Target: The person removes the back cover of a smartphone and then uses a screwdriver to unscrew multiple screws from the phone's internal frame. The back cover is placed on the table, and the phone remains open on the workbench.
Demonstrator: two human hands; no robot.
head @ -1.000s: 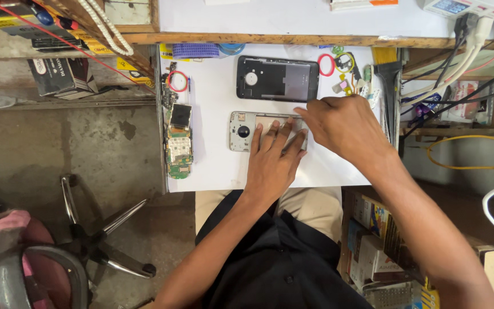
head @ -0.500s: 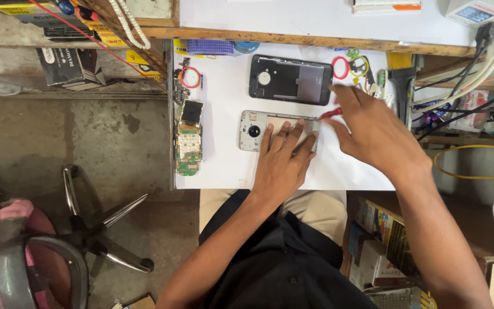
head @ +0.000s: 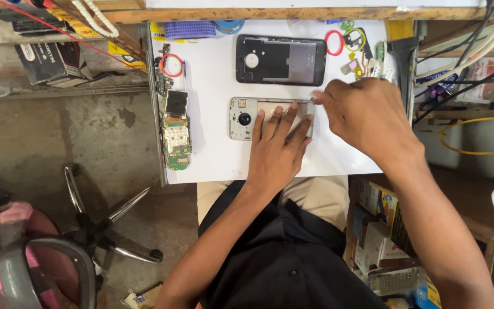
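L hand point(head: 275, 154) is pressing flat, fingers spread, on silver phone frame point(head: 241, 119) while R hand point(head: 364, 114) is pinching something tiny at its corner—should keep frame pinned, tip steady.

White worktop point(head: 218, 160), silver phone frame point(head: 241, 118), black phone back point(head: 281, 60), green circuit board point(head: 176, 137), red ring point(head: 172, 65)

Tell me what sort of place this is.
Probably a phone repair bench: an opened silver phone frame under the left hand, a black phone back cover and a bare circuit board on the white worktop.

Silver phone frame point(head: 244, 118) half hidden under left hand point(head: 275, 154)
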